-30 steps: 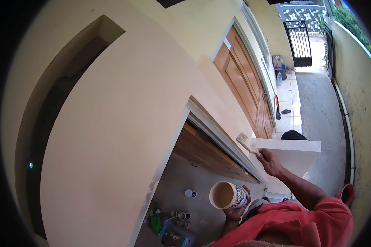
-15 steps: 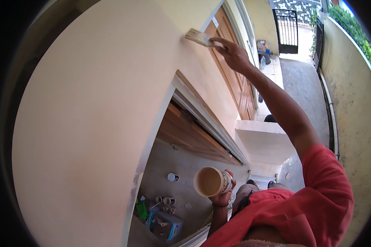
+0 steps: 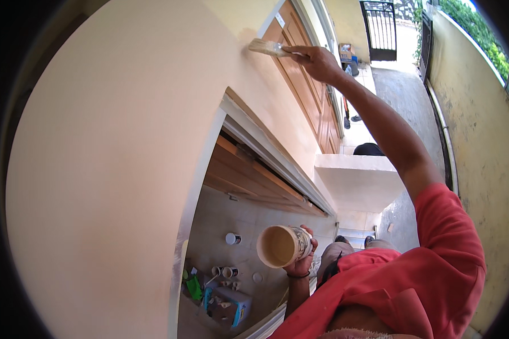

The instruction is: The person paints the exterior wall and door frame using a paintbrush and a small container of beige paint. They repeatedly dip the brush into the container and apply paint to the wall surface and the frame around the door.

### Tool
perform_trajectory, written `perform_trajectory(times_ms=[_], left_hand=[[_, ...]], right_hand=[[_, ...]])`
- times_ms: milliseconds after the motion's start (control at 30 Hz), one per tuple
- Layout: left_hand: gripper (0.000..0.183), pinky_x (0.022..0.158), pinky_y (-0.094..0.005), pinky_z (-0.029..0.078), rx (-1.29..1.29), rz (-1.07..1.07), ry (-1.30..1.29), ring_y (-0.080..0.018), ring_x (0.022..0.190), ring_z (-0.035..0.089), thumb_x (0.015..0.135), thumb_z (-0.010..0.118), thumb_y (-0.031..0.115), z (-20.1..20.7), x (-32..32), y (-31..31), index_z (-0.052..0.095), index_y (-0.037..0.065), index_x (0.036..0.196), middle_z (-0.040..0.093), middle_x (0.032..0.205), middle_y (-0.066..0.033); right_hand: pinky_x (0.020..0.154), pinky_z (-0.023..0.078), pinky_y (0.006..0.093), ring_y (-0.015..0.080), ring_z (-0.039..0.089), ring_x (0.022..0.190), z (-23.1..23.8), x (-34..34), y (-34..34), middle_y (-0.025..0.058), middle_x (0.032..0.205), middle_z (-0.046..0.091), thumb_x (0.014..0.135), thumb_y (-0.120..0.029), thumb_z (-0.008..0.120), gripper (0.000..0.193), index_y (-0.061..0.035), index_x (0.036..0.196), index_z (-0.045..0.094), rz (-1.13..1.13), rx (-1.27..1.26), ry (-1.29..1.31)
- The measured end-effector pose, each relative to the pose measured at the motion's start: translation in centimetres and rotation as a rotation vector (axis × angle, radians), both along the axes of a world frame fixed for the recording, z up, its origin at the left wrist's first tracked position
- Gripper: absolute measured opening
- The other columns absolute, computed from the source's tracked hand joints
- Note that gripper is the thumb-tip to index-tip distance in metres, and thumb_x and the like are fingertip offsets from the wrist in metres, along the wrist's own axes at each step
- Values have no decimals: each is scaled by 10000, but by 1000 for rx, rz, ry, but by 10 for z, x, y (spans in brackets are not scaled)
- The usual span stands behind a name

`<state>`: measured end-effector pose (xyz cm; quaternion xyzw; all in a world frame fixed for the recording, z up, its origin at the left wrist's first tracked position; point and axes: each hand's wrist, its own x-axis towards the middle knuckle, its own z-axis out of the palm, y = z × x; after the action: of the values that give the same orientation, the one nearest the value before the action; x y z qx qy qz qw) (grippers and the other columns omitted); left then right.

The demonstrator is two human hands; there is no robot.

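Up high, my right hand [image 3: 316, 62] grips the handle of a paintbrush [image 3: 267, 47]. Its pale bristles touch the peach-coloured wall [image 3: 113, 141], close to where a yellower patch [image 3: 226, 17] begins near a door frame. Low in front of my body, my left hand [image 3: 304, 261] is wrapped round a tub of paint [image 3: 278, 247]. The tub is tilted so that its mouth faces up and left, and light peach-beige paint shows inside. Part of the left hand is hidden behind the tub.
Below the wall is a doorway with a brown wooden door [image 3: 254, 186]. On the floor inside lie small pots [image 3: 229, 272], a white can [image 3: 232, 238] and a box [image 3: 240, 309]. Another brown door [image 3: 305, 68], a ledge [image 3: 356, 163] and a black gate [image 3: 380, 31] stand beyond.
The brush has moved slightly along the wall, and its bristles now lie flatter, in a narrower profile. The whole view has shifted a little; the tub is held much as before.
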<state>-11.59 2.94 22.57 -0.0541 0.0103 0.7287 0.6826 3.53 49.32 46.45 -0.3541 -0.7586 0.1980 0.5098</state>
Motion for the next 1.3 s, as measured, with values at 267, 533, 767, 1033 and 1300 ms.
perform_trajectory(times_ms=[267, 533, 767, 1033, 1300], left_hand=[[573, 1130, -597, 398, -14, -22, -13, -376, 1481, 406, 943, 725, 476, -8, 0, 0, 657, 163, 1418, 535, 1527, -190], [634, 1134, -590, 395, -2, -46, 0, -360, 1492, 384, 932, 745, 467, -9, 5, 0, 608, 158, 1469, 510, 1542, -186], [596, 1115, -588, 406, -55, -24, 14, -356, 1477, 414, 913, 730, 424, -5, 6, -5, 646, 163, 1441, 565, 1511, -159], [567, 1123, -602, 405, -23, -76, -10, -385, 1484, 422, 993, 660, 462, -11, 6, 6, 610, 178, 1481, 543, 1544, -203], [519, 1102, -624, 418, -28, -84, -48, -414, 1465, 443, 1014, 643, 425, -15, 9, 6, 618, 180, 1470, 558, 1521, -209]], right_hand=[[826, 559, 451, 327, 740, 914, -32, -46, 13, 144, 1017, 782, 1064, -295, 627, 324, -298, 1374, 723, 10, -10, -76], [843, 545, 460, 325, 733, 976, -145, -3, -27, 109, 1064, 785, 1054, -288, 627, 284, -311, 1302, 764, 49, -196, -522], [797, 554, 472, 347, 730, 876, -48, -23, -28, 164, 985, 774, 1041, -318, 654, 314, -270, 1337, 748, -27, -110, 11], [827, 553, 492, 377, 729, 921, -174, -34, -47, 179, 1011, 769, 1043, -283, 644, 341, -263, 1376, 714, 133, -300, -369], [744, 511, 445, 299, 656, 813, -277, 34, -131, 173, 853, 679, 1055, -288, 635, 300, 11, 1048, 656, 190, -671, -196]])
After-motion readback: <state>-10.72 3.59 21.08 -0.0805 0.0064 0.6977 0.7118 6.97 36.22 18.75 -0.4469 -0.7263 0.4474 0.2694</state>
